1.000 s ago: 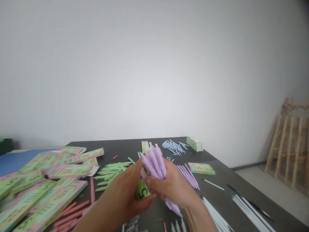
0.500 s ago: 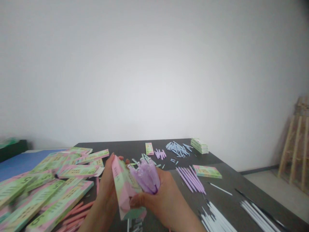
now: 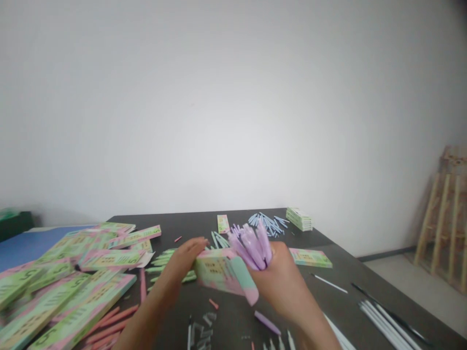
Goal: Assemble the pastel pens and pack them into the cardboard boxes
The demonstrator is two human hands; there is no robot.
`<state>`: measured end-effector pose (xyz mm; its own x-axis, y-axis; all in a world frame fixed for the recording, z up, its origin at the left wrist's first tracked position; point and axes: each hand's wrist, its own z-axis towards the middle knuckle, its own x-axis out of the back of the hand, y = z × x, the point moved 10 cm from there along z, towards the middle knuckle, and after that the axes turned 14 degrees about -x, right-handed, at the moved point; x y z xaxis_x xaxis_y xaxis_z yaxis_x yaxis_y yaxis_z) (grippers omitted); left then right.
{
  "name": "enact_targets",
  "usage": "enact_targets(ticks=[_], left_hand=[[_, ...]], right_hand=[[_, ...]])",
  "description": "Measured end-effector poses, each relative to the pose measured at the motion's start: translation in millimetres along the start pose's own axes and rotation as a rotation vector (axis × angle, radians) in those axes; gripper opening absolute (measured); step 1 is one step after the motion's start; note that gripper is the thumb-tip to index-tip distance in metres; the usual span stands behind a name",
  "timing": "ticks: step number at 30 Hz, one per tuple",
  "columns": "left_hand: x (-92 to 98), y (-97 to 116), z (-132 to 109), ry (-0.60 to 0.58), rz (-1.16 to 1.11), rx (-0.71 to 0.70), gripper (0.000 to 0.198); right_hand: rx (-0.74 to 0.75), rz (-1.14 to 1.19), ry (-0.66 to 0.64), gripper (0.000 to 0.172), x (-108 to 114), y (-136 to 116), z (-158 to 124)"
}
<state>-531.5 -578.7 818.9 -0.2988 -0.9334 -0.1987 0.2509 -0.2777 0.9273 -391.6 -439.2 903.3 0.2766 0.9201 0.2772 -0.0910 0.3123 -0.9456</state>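
My right hand (image 3: pixel 282 279) is closed round a bunch of purple pens (image 3: pixel 251 243) whose ends stick up above the fist. My left hand (image 3: pixel 184 262) holds the left end of a flat pink-and-green box (image 3: pixel 222 274), which lies across between both hands and touches the right one. One purple pen (image 3: pixel 267 323) lies on the dark table (image 3: pixel 343 306) below the right wrist.
Many pink-and-green boxes (image 3: pixel 73 282) are heaped at the left, with pink pens (image 3: pixel 109 321) beside them. Green pens (image 3: pixel 171 265), blue pens (image 3: pixel 268 223), a stack of boxes (image 3: pixel 299 218) and white rods (image 3: pixel 379 318) lie around. A wooden rack (image 3: pixel 445 214) leans at the right wall.
The box has turned from upright to nearly flat between my hands. My right hand with the purple pens has moved right and slightly up.
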Motion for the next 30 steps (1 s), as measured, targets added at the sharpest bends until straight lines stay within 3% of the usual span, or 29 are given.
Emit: enact_targets(ticks=[2, 5, 7, 10, 12, 15, 21, 27, 30], left_hand=[[5.9, 23.4, 2.4, -0.06, 0.139, -0.162, 0.045], [-28.7, 57.4, -21.8, -0.449, 0.491, -0.417, 0.079], [-45.3, 79.2, -44.1, -0.493, 0.853, -0.65, 0.095], [-69.5, 95.1, -70.5, -0.467, 1.058, -0.866, 0.086], [-75.7, 95.5, -73.3, -0.434, 1.032, -0.853, 0.074], [-75.5, 87.2, -65.5, -0.454, 0.891, -0.698, 0.066], [-74.6, 72.8, -61.4, -0.627, 0.39, -0.546, 0.068], [-80.6, 34.5, -66.1, -0.896, -0.065, -0.193, 0.075], [-77.1, 41.8, -59.6, -0.795, 0.045, -0.264, 0.072]], right_hand=[[-0.02, 0.081, -0.038, 0.008, 5.6, 1.9, 5.4], [-0.033, 0.159, -0.007, 0.012, 15.1, 3.4, 12.3], [-0.04, 0.2, 0.016, 0.014, 16.2, 4.5, 14.7], [-0.039, 0.242, 0.01, 0.015, 8.1, 7.4, 16.5], [-0.064, 0.277, 0.009, 0.019, 2.4, 14.3, 18.6], [-0.121, 0.446, -0.041, 0.023, -3.7, 26.3, 22.9], [-0.192, 0.918, -0.187, 0.028, -3.4, 27.2, 24.4], [-0.181, 1.123, -0.115, 0.034, 11.1, 21.6, 15.9], [-0.155, 1.143, -0.054, 0.037, 11.8, 20.4, 11.9]])
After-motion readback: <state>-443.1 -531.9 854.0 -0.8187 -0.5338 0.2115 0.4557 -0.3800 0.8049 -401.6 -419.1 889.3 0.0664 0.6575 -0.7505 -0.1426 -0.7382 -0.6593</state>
